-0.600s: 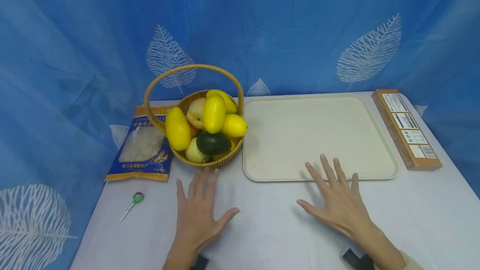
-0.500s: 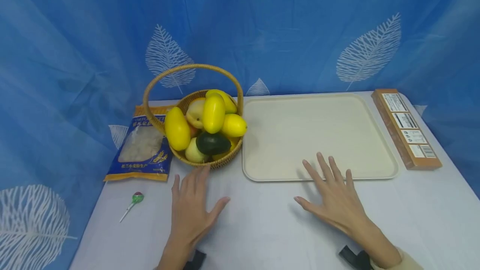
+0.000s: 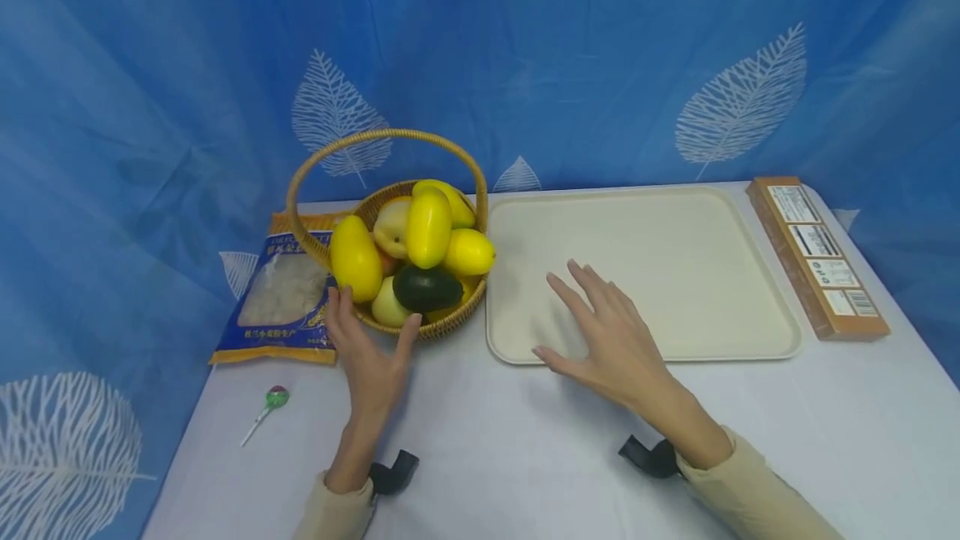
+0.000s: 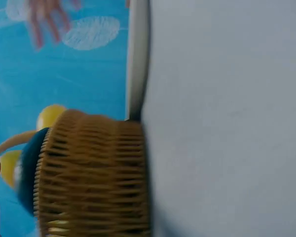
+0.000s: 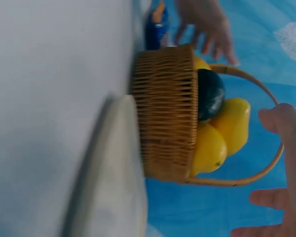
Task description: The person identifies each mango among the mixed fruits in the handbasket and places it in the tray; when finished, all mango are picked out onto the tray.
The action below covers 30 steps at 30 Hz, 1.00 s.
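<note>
A wicker basket (image 3: 457,321) with a tall arched handle holds several fruits, among them a long yellow fruit (image 3: 356,258), a lemon (image 3: 469,252) and a dark green avocado-like fruit (image 3: 427,288). My left hand (image 3: 371,369) is at the basket's front left, thumb and fingers spread apart; whether the fingertips touch it I cannot tell. Over the front of a cream tray (image 3: 637,273) my right hand (image 3: 618,344) hovers with fingers extended, holding nothing. The right wrist view shows the basket (image 5: 163,113) side-on, with my right thumb (image 5: 281,118) at the right edge.
A blue and orange food bag (image 3: 281,290) lies left of the basket, partly behind it. In front of the bag is a lollipop (image 3: 276,397). A long brown box (image 3: 813,261) lies right of the tray. A blue leaf-print curtain (image 3: 585,65) hangs behind the white table.
My left hand has moved forward and left to the basket's front, its fingers opening around that side. My right hand has moved left and forward over the tray. The objects stay put.
</note>
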Each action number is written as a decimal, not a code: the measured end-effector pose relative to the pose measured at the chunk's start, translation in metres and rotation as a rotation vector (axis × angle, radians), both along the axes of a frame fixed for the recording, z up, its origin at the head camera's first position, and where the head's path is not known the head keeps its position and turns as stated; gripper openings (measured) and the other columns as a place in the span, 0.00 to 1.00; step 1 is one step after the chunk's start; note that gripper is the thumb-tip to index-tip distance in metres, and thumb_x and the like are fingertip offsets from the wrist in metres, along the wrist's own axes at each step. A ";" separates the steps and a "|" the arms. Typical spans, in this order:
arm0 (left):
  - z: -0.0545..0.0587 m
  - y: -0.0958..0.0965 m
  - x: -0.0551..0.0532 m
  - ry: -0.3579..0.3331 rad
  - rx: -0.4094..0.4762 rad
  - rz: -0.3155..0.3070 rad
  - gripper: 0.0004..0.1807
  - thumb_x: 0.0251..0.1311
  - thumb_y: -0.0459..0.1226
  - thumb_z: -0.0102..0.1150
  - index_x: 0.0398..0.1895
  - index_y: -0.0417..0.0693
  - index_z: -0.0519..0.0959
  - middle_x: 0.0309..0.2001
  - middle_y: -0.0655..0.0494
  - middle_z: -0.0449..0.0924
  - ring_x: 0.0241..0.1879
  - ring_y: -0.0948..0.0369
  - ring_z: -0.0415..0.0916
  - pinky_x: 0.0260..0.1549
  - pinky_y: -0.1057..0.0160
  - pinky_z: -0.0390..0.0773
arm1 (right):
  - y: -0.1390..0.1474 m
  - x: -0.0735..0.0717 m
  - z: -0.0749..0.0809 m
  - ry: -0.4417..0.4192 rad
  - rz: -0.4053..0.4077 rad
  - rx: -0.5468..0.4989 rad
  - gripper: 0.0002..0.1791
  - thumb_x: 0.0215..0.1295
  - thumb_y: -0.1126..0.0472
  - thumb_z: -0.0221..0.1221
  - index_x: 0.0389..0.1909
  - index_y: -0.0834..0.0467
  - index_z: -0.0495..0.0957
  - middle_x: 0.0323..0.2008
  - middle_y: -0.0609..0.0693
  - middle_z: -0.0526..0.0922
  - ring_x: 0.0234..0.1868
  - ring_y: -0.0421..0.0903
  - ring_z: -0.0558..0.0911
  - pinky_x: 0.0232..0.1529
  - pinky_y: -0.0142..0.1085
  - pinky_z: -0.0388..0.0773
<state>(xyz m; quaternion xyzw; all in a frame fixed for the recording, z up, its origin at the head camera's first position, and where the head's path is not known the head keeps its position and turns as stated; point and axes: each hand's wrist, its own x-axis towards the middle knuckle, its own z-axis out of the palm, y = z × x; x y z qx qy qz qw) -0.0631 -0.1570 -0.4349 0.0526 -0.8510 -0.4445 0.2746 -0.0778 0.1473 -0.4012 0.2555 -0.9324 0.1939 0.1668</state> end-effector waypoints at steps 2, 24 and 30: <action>-0.006 0.002 -0.001 -0.039 0.060 0.012 0.57 0.52 0.48 0.72 0.77 0.42 0.46 0.77 0.38 0.34 0.77 0.46 0.35 0.71 0.35 0.45 | -0.010 -0.010 0.007 0.019 0.025 -0.020 0.47 0.60 0.25 0.50 0.73 0.49 0.61 0.71 0.60 0.63 0.70 0.61 0.65 0.64 0.62 0.65; -0.035 0.011 -0.011 0.014 0.286 -0.008 0.67 0.47 0.39 0.77 0.79 0.56 0.34 0.79 0.62 0.34 0.77 0.59 0.37 0.73 0.44 0.43 | -0.100 -0.089 0.034 -0.052 0.229 -0.227 0.51 0.50 0.37 0.70 0.73 0.49 0.61 0.73 0.58 0.61 0.67 0.59 0.69 0.61 0.57 0.70; -0.036 0.011 -0.010 0.004 0.272 -0.015 0.67 0.48 0.37 0.76 0.79 0.57 0.33 0.79 0.62 0.32 0.77 0.59 0.36 0.72 0.41 0.45 | -0.114 -0.098 0.036 -0.088 0.258 -0.249 0.48 0.52 0.40 0.71 0.72 0.48 0.63 0.73 0.61 0.59 0.66 0.60 0.70 0.63 0.59 0.68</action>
